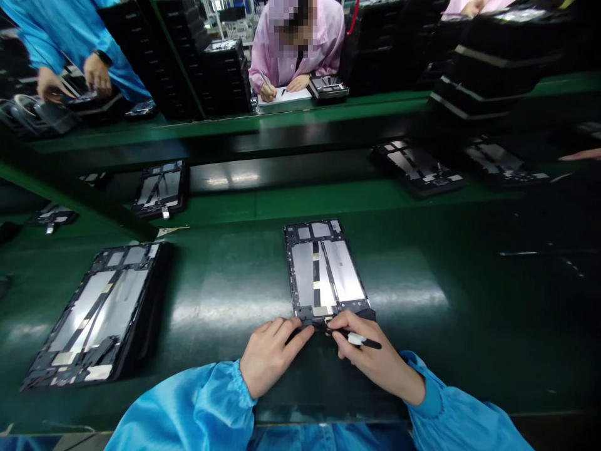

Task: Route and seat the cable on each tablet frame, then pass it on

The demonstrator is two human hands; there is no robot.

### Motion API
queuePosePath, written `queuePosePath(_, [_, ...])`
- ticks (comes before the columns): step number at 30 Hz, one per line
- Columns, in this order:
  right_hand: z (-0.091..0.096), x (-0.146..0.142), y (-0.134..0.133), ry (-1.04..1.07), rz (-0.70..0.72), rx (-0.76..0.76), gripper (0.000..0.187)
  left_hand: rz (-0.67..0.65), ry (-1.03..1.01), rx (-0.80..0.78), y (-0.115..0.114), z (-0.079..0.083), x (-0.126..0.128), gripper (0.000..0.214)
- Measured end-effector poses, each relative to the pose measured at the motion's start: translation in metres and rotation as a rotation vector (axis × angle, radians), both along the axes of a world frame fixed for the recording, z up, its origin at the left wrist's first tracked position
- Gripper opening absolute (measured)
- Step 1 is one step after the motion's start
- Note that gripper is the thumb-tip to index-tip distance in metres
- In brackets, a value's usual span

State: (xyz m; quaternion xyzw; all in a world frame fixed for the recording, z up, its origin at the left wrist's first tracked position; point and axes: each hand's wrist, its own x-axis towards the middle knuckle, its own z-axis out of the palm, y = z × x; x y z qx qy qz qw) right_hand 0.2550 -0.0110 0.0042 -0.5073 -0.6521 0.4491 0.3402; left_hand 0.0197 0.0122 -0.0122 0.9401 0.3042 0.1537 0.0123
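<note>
An opened tablet (pixel 350 269), its silver inner plates and dark flex cables exposed, lies in front of me on the green bench. My left hand (pixel 272 351) grips its near left corner, thumb and curled fingers at the bottom edge. Black tweezers (pixel 370 342) with a white patch are pinched in my right hand (pixel 364 351). Their tips point toward the tablet's near edge, where the fingers hide them. What the tips touch cannot be made out.
Another opened tablet (pixel 101 313) sits on a dark tray to the left, beside a slanted green post (pixel 70 188). More tablets (pixel 162 188) lie along the conveyor (pixel 282 172). Across it, a person in pink (pixel 297 44) writes; a person in blue (pixel 79 44) handles parts near stacked black trays (pixel 225 78).
</note>
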Motion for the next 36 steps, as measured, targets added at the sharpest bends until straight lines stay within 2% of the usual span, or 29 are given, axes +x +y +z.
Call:
queuePosePath(8, [-0.009,0.018,-0.002,0.028,-0.121,-0.074,0.013,-0.024,-0.008,0.016,0.002,0.001,-0.003,0.033])
queuePosePath(13, [-0.004,0.011,-0.004,0.131,-0.033,-0.102,0.02,-0.057,-0.084,0.021,0.003,0.003,-0.009,0.028])
queuePosePath(22, [-0.001,0.002,-0.001,0.07,0.112,0.05,0.015,-0.055,-0.104,0.029,0.005,0.002,-0.008,0.025])
queuePosePath(29, [-0.003,0.002,-0.003,0.082,0.051,0.044,0.014,-0.06,-0.104,0.039,0.006,0.0,-0.008,0.024])
queuePosePath(36, [-0.001,-0.001,-0.004,0.043,0.097,0.146,0.014,-0.055,-0.074,0.027,0.005,-0.004,-0.008,0.026])
